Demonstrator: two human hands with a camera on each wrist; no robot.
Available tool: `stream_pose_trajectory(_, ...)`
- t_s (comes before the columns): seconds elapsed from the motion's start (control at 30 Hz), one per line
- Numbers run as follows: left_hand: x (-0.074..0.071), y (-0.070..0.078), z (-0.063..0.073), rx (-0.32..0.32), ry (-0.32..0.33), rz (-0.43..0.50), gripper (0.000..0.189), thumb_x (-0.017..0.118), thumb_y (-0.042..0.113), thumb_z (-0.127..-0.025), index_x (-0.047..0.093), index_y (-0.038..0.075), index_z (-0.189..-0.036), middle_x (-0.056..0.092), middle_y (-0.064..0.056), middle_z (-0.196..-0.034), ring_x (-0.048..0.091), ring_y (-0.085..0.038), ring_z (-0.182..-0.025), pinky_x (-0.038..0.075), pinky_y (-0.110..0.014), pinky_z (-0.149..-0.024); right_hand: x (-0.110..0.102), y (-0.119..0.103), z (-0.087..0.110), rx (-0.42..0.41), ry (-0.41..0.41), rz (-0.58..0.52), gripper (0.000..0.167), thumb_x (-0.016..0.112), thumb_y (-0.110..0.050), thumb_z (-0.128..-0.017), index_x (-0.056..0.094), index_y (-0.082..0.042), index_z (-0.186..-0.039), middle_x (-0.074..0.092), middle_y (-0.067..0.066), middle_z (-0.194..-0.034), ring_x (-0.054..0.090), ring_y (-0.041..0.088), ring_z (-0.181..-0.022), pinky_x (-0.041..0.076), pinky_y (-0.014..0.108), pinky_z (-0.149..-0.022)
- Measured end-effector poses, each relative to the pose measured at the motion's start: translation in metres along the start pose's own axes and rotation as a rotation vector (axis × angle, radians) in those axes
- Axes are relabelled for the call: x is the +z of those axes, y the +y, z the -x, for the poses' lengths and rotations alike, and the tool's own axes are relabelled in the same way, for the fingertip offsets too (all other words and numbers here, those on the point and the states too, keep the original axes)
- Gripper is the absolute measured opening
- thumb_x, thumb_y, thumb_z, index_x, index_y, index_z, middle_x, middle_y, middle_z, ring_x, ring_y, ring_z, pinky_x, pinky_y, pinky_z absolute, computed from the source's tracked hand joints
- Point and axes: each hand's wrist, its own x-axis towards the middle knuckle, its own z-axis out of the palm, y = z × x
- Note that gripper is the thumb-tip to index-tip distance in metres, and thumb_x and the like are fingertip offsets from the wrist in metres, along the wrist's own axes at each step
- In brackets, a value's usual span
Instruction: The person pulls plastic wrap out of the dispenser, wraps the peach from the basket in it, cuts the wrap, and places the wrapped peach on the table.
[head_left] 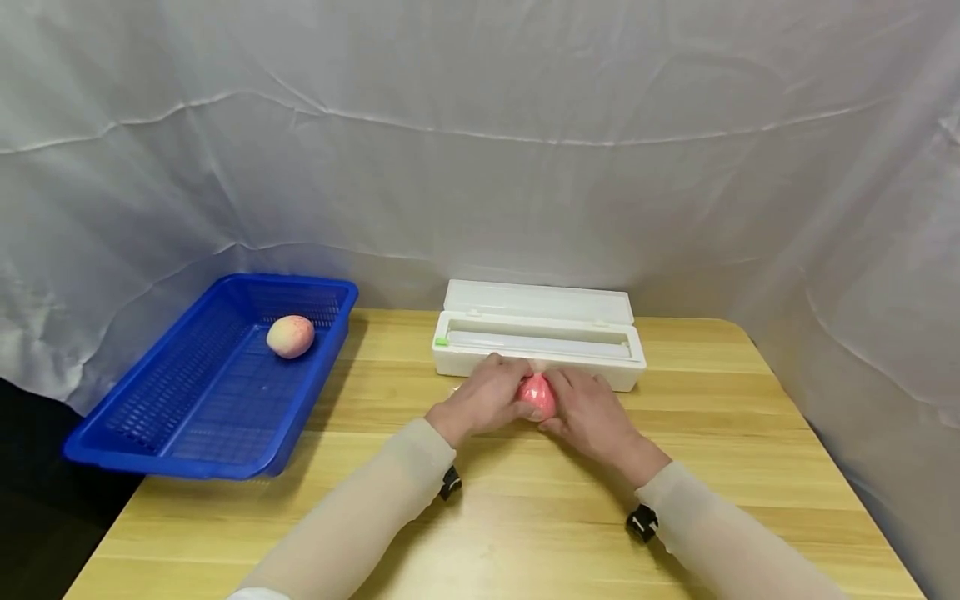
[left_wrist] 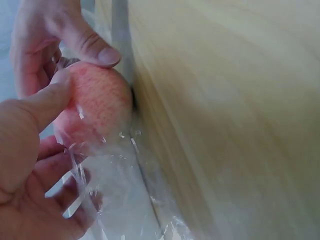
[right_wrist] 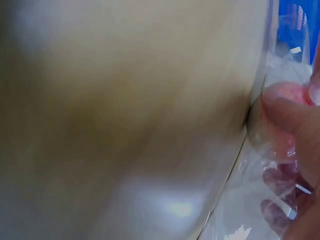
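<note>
We find the pink peach (head_left: 537, 397) between the left hand (head_left: 486, 395) and the right hand (head_left: 588, 412), just on the near side of the long white box (head_left: 480, 363) and well to the right of the blue basket (head_left: 219, 400). The fingers of both hands are curled about it from either side, thumbs pressed on its skin, with clear film (left_wrist: 117, 185) gathered around it; whether its underside touches the worktop (head_left: 525, 517) we cannot tell. We judge the peach light and rounded, perhaps firm, though its bulk could bruise or dent if squeezed hard. The film looks thin, limp and shiny, full of sharp creases and glints; we would expect it to cling, slip over itself and tear if pulled sharply. Our best hold would be broad and gentle on the fruit's two flanks, with the loose film pinched flat rather than bunched. The peach's surface is mottled red over paler pink. The box is smooth and seems to be hard plastic, its lid (head_left: 536, 302) tipped back on the far side, a pale cylinder (head_left: 536, 342) lying inside and a small green piece (head_left: 442, 342) at its left end. The basket has latticed walls and holds a second peach (head_left: 291, 337), cream and pink, near its far right side.
</note>
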Motion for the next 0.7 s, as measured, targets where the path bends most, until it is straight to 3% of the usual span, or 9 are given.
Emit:
stream_pose_trajectory(0.13, 0.003, -0.001, 0.001, -0.011, 0.019, -0.098, 0.062, 0.072, 0.051, -0.098, 0.06, 0.013, -0.145, 0.066, -0.004, -0.138, 0.051, -0.023, -0.119, 0.045, -0.04, -0.106, -0.006, 0.006, -0.007, 0.014, -0.049, -0.063, 0.079, 0.09, -0.045, -0.082, 0.057, -0.006, -0.142, 0.069, 0.014, -0.133, 0.066, 0.038, -0.12, 0.052, 0.061, -0.098)
stream_pose_trajectory(0.27, 0.004, -0.004, 0.0, 0.013, 0.008, -0.164, 0.079, 0.079, 0.057, -0.089, 0.056, 0.012, -0.149, 0.062, -0.005, -0.145, 0.05, -0.023, -0.123, 0.043, -0.044, -0.11, -0.012, 0.013, -0.016, 0.004, -0.106, -0.127, 0.073, 0.089, -0.045, -0.083, 0.062, -0.007, -0.138, 0.072, 0.011, -0.13, 0.069, 0.034, -0.118, 0.053, 0.058, -0.101)
stream_pose_trajectory(0.37, 0.005, -0.006, -0.001, 0.018, 0.022, -0.157, 0.081, 0.086, 0.053, -0.083, 0.055, 0.011, -0.145, 0.065, -0.004, -0.141, 0.052, -0.022, -0.121, 0.045, -0.042, -0.108, -0.017, 0.016, -0.022, 0.01, -0.147, -0.17, 0.067, 0.088, -0.044, -0.085, 0.064, -0.009, -0.136, 0.073, 0.009, -0.128, 0.07, 0.031, -0.115, 0.055, 0.053, -0.098)
stream_pose_trajectory(0.57, 0.006, -0.009, -0.004, -0.005, 0.044, -0.13, 0.064, 0.084, 0.049, -0.086, 0.06, 0.014, -0.135, 0.072, 0.002, -0.126, 0.054, -0.017, -0.106, 0.047, -0.036, -0.096, -0.021, 0.017, -0.022, 0.058, -0.183, -0.209, 0.066, 0.086, -0.043, -0.088, 0.058, -0.004, -0.134, 0.075, 0.015, -0.121, 0.072, 0.035, -0.109, 0.056, 0.054, -0.095)
stream_pose_trajectory(0.7, 0.003, -0.009, -0.005, -0.024, 0.028, -0.114, 0.059, 0.081, 0.049, -0.089, 0.064, 0.017, -0.135, 0.075, 0.005, -0.122, 0.053, -0.013, -0.098, 0.046, -0.032, -0.09, -0.022, 0.018, -0.022, 0.108, -0.202, -0.212, 0.064, 0.082, -0.045, -0.091, 0.061, -0.007, -0.138, 0.074, 0.015, -0.125, 0.071, 0.038, -0.113, 0.055, 0.057, -0.097)
